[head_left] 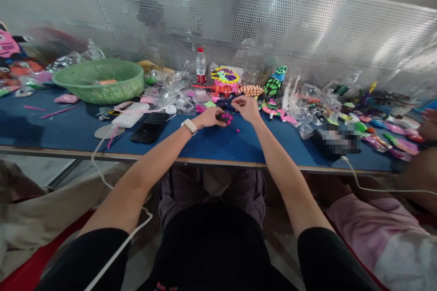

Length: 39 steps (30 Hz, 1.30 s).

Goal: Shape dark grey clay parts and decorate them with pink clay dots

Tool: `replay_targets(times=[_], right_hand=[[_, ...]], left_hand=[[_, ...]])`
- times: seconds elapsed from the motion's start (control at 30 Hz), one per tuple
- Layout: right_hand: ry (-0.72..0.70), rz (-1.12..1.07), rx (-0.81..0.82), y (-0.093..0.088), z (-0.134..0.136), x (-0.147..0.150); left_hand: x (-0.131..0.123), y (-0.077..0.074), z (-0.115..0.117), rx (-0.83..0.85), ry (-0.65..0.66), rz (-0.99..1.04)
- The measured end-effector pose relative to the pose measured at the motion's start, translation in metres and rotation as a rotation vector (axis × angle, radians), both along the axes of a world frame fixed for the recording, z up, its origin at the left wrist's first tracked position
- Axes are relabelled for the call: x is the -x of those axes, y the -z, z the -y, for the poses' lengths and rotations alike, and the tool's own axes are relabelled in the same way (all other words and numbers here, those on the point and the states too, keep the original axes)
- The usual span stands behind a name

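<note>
The left hand [210,118] has its grip clamped on a dark piece with magenta dots [225,118], between the front and back edges of the bench [215,148]. The right hand [247,108] is beside a dark blue item [225,102]; I cannot tell whether its grip is closed. A magenta ball [238,130] lies nearer the front edge

A black short-sleeved top [211,245], greyish trousers [170,195] and a pale left-wrist band [189,126] are worn.
</note>
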State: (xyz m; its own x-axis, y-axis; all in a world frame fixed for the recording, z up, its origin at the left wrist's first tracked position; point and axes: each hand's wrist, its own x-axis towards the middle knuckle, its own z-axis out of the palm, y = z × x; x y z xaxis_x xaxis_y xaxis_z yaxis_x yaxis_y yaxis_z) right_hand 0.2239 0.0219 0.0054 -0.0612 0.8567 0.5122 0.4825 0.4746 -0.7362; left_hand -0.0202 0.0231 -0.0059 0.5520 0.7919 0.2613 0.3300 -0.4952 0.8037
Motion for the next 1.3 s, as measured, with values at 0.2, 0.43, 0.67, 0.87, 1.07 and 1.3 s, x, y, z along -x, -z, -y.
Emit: replay_targets(times=[0.2,0.43,0.67,0.87,1.07,1.3], right_hand=[[0.001,-0.006,-0.105,0.001,-0.001,-0.001],[-0.092,0.064,-0.135,-0.001,0.010,0.015],[-0.091,0.179,-0.153,-0.009,0.023,0.022],[-0.066,0.205,-0.143,-0.011,0.028,0.025],[-0.081,0.275,-0.189,-0.011,0.026,0.026],[-0.111,0.376,-0.253,-0.010,0.027,0.030]], left_hand=[[-0.004,-0.001,0.005,0.069,-0.190,0.346],[-0.008,-0.006,0.019,0.345,-0.142,0.457],[-0.011,-0.004,0.018,0.323,-0.105,0.473],[-0.011,-0.003,0.013,0.325,-0.045,0.538],[-0.011,-0.002,0.012,0.345,-0.021,0.536],[-0.015,0.001,0.010,0.346,-0.021,0.533]])
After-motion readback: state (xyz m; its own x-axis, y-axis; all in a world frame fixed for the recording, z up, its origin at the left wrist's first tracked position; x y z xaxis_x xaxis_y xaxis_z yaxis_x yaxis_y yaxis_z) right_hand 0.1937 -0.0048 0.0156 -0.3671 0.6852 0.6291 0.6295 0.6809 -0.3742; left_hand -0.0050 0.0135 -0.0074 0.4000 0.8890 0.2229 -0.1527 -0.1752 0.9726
